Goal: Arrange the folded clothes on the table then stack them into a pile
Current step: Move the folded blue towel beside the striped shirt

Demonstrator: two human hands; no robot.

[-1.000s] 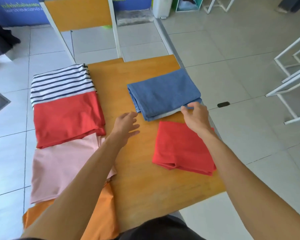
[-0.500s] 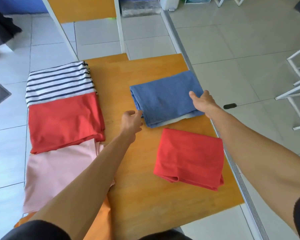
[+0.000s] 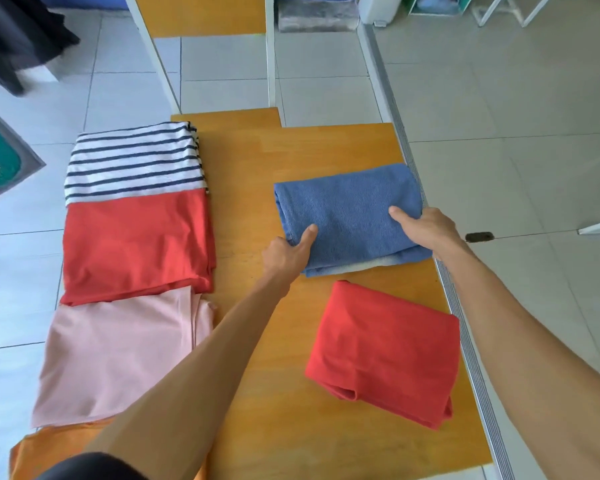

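- Both hands are on the folded blue cloth (image 3: 347, 209), which sits on the far right part of the wooden table (image 3: 257, 427), its right side reaching the table's right edge.
- Left hand (image 3: 286, 254) has the cloth's near-left corner: thumb lying on top of the fabric, the other fingers curled under the edge, so it's pinching that corner.
- Right hand (image 3: 426, 230) grips the right side of the same cloth, thumb pressed on top and the rest of the fingers wrapped around the edge, out of sight.
- The blue cloth looks flat on the table; can't tell if any of it is lifted. A paler layer peeks out along its near edge.
- Just nearer than it, apart by a strip of bare wood, lies a folded red cloth (image 3: 385, 355), turned a bit askew.
- Down the left side there's a row of folded pieces overlapping each other and hanging past the table's edge: striped cloth (image 3: 136, 161) farthest, then a bigger red cloth (image 3: 136, 244), then a pink cloth (image 3: 118, 355), then an orange cloth (image 3: 49, 452) nearest, mostly hidden by the left arm.
- A green doormat (image 3: 0, 161) lies on the tiled floor off to the left.
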